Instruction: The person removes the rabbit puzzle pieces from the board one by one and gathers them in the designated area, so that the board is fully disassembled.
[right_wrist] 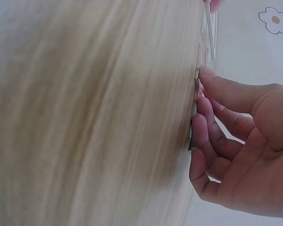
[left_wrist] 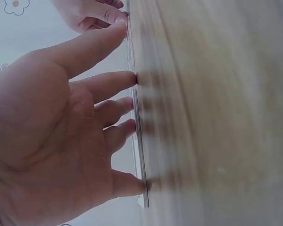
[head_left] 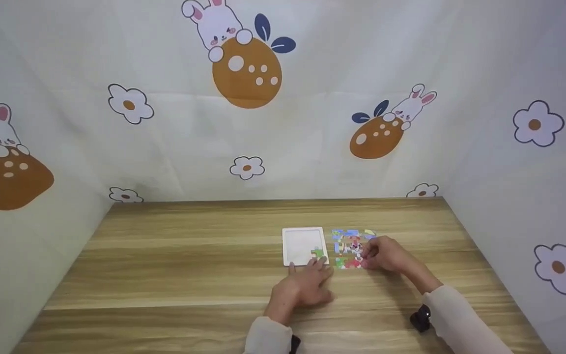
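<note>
A square white puzzle tray (head_left: 285, 246) lies on the table, with a green puzzle piece (head_left: 318, 252) in its lower right corner. My left hand (head_left: 306, 285) rests with spread fingers at the tray's near edge; the left wrist view shows fingertips against the tray's side (left_wrist: 140, 162). To the right of the tray lie several colourful jigsaw pieces (head_left: 347, 248) grouped in a rough square with gaps. At their right side, my right hand (head_left: 386, 253) pinches a puzzle piece (right_wrist: 198, 87) between thumb and fingers, low over the table. Its fingers partly hide that piece.
The wood-grain table (head_left: 165, 265) stretches out around the tray and pieces. A pale curtain (head_left: 302, 132) printed with rabbits, oranges and flowers encloses the back and sides. A small black device (head_left: 420, 318) sits on the right wrist.
</note>
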The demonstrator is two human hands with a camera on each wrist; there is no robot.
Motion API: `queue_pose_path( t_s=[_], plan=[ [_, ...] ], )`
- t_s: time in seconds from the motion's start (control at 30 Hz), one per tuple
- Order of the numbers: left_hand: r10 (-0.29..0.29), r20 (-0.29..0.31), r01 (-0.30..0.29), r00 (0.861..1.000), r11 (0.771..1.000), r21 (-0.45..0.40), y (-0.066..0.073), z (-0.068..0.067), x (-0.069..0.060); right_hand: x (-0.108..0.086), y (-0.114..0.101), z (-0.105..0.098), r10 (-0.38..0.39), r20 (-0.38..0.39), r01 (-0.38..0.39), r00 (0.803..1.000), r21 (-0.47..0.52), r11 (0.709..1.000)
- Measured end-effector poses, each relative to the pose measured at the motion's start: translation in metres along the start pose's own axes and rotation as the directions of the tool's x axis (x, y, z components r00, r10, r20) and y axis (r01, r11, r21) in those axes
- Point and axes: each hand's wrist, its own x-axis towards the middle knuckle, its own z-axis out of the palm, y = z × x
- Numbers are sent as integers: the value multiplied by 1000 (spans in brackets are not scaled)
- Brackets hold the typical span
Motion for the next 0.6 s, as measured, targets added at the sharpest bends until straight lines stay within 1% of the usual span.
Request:
queue_pose_path(
  t_s=[0.1,0.2,0.3,0.37,0.5,0.6],
  plan=[
    [-11,2,11,1000,1000,-9,1,-1,0,1,-2,-2,9,-10,-9,1000,4,1000],
    [-17,1,17,1000,1000,-13,1,0,-2,4,-6,-3,-4,-12,4,1000,23,1000],
    [-6,0,6,1000,1000,-13,1,0,-3,6,-11,-4,-20,1,20,1000,33,999],
    [6,-7,-6,1000,1000,-16,0,-2,-5,8,-16,-4,-14,2,14,1000,37,999],
    [43,-50,-42,998,999,19,-7,-9,-13,12,-24,-2,-46,-7,46,999,33,998],
    [61,-74,-56,995,996,71,-17,-17,-19,16,-30,2,-84,-16,85,996,49,995]
  ],
)
